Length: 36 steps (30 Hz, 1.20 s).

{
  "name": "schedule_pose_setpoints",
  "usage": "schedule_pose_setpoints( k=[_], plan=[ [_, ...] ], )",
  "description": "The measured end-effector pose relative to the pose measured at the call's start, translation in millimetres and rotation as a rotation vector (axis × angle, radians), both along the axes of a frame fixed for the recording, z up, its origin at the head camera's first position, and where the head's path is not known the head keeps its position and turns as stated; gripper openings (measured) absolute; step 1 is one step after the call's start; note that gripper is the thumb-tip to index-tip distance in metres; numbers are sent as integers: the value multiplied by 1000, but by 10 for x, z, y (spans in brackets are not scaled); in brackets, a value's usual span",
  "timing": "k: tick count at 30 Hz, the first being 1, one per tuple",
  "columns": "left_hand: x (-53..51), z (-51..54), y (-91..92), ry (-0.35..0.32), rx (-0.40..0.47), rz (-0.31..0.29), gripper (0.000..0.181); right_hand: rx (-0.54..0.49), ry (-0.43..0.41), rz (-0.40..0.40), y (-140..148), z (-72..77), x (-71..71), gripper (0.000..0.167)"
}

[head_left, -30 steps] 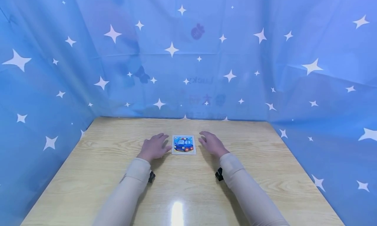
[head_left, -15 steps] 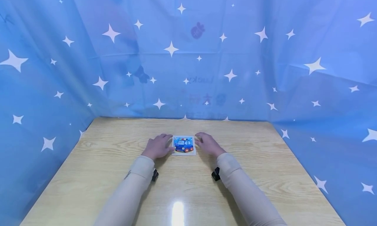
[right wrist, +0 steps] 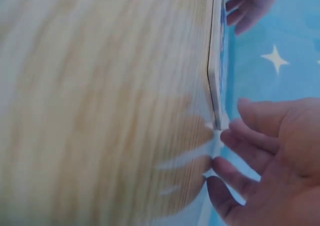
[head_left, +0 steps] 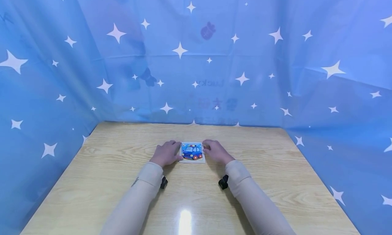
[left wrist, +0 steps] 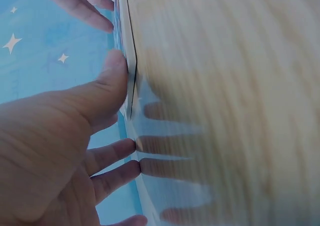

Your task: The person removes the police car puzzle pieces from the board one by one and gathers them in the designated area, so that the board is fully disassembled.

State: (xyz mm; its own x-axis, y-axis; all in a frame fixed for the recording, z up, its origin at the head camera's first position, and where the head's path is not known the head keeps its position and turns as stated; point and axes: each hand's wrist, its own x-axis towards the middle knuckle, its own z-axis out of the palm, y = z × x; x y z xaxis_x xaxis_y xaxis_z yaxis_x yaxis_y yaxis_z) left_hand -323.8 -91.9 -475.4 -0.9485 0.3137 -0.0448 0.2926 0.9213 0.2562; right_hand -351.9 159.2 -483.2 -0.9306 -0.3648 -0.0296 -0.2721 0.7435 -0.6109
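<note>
A thin, square picture board point(head_left: 192, 152) with a white border and a blue cartoon police car lies flat on the wooden table point(head_left: 196, 187). At its left side is my left hand point(head_left: 165, 154); in the left wrist view its thumb point(left wrist: 114, 68) rests against the board's edge and its other fingertips meet the tabletop. My right hand point(head_left: 216, 151) is at the opposite side. In the right wrist view its index fingertip is close to the board's corner, contact being unclear, while other fingertips touch the table. Fingers of both hands are loosely bent.
Behind the table hangs a blue curtain point(head_left: 150, 68) with white stars, which also runs along both sides. Black wrist devices point(head_left: 223, 182) sit under the sleeves. A bright light reflection shows on the tabletop near the front.
Both hands have moved inward to the board from either side, the left rightward and the right leftward. The board stays on the table in about the same place.
</note>
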Motion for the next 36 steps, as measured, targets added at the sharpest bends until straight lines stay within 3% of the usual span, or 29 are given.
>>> schedule_pose_setpoints(
  k=[11, 14, 18, 20, 23, 27, 36],
  plan=[
    [-14, -14, -21, -43, 0, 11, 77, 40, 3, 5, -33, 15, -18, 42],
    [-23, -22, -17, -49, -1, 14, 74, 50, 24, 13, -50, 35, -25, 36],
    [-36, -29, -5, -59, 2, 8, 72, 68, 72, 40, -78, 48, -41, 15],
    [-43, -35, 0, -66, 1, 7, 72, 74, 77, 40, -91, 48, -46, 16],
    [-50, -41, 1, -66, -4, 11, 71, 57, 37, 8, -103, 44, -43, 16],
    [-38, -48, -4, -53, -10, 5, 69, 10, -31, -37, -124, 24, -36, 33],
    [-27, -42, 19, -90, -35, 23, 70, -56, -135, -99, -180, 44, -83, 35]
  ],
)
